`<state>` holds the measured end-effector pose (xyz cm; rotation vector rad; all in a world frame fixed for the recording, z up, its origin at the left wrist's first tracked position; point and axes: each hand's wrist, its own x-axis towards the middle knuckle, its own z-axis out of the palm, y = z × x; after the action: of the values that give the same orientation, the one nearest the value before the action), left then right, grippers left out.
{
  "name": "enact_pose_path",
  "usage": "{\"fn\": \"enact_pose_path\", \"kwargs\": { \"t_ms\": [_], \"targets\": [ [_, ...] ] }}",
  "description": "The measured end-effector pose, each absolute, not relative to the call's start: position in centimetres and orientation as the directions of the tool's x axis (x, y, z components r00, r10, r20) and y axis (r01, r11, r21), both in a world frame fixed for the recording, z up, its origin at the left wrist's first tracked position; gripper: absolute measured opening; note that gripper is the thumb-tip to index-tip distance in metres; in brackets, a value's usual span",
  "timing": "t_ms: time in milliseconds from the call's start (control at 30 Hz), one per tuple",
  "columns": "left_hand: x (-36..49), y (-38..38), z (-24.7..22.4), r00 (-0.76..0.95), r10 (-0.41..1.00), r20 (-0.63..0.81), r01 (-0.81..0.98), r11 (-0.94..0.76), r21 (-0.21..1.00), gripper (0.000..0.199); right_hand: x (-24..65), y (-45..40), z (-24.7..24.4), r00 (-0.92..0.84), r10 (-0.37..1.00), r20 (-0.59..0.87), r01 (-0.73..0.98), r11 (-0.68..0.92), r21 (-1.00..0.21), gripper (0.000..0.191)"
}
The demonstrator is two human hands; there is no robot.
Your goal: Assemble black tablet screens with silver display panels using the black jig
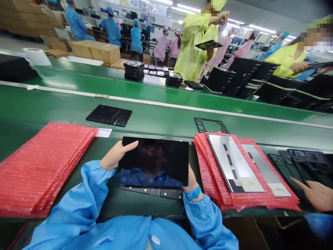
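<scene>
Between my two hands is a glossy black tablet screen (153, 163), tilted toward me, with a blurred reflection on its face. My left hand (116, 155) grips its left edge, the thumb lying over the front. At the right edge my right hand (191, 178) holds it too, its fingers mostly hidden behind the panel. A dark flat strip with round dots (153, 192) shows just below the screen on the bench. To the right, display panels with silver backs (234, 163) rest on red bubble-wrap sleeves (208, 173).
A stack of red bubble-wrap sleeves (44, 166) lies at left. Behind the screen are a dark flat panel (109, 115) and a black frame (210, 125). At far right a co-worker's hand (316, 194) is near more black frames (307, 161). Black stacks (236, 78) stand across the green bench.
</scene>
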<state>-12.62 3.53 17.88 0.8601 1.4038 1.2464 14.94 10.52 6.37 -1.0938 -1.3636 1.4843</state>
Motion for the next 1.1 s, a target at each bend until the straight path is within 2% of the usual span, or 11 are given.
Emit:
{"fn": "enact_pose_path", "kwargs": {
  "t_ms": [100,233,400,567,700,800,933,1100],
  "targets": [
    [-12.7,3.9,17.5,-0.228,0.932,-0.28,-0.137,0.255,0.957,0.044,15.0,11.3,7.5,-0.256,0.958,-0.128,-0.156,-0.172,-0.973,0.052],
    [-12.8,4.6,17.1,-0.219,0.914,-0.34,-0.141,0.315,0.938,0.042,15.2,11.0,7.6,-0.428,0.889,-0.165,-0.273,-0.301,-0.914,0.045],
    [-13.2,5.6,17.2,-0.165,0.89,-0.424,-0.224,0.385,0.895,0.037,14.8,10.7,7.2,-0.51,0.846,-0.157,-0.368,-0.379,-0.849,0.053],
    [-13.9,6.8,16.7,-0.063,0.872,-0.485,-0.317,0.444,0.838,0.044,14.6,11.2,6.8,-0.484,0.857,-0.177,-0.434,-0.41,-0.802,0.053],
    [-14.0,7.8,14.7,0.021,0.912,-0.409,-0.328,0.392,0.859,0.036,14.5,11.7,6.3,-0.442,0.878,-0.184,-0.476,-0.404,-0.781,0.049],
    [-13.6,8.1,13.0,0.102,0.907,-0.409,-0.334,0.418,0.845,0.043,14.3,12.1,6.1,-0.416,0.888,-0.195,-0.518,-0.407,-0.753,0.043],
    [-12.9,7.7,12.3,0.082,0.866,-0.493,-0.333,0.49,0.805,0.05,14.0,12.3,6.4,-0.413,0.894,-0.171,-0.556,-0.396,-0.731,0.042],
    [-12.7,7.7,12.4,-0.039,0.832,-0.554,-0.254,0.528,0.811,0.065,13.5,13.0,6.3,-0.437,0.893,-0.104,-0.611,-0.38,-0.694,0.047]
  ]
}}
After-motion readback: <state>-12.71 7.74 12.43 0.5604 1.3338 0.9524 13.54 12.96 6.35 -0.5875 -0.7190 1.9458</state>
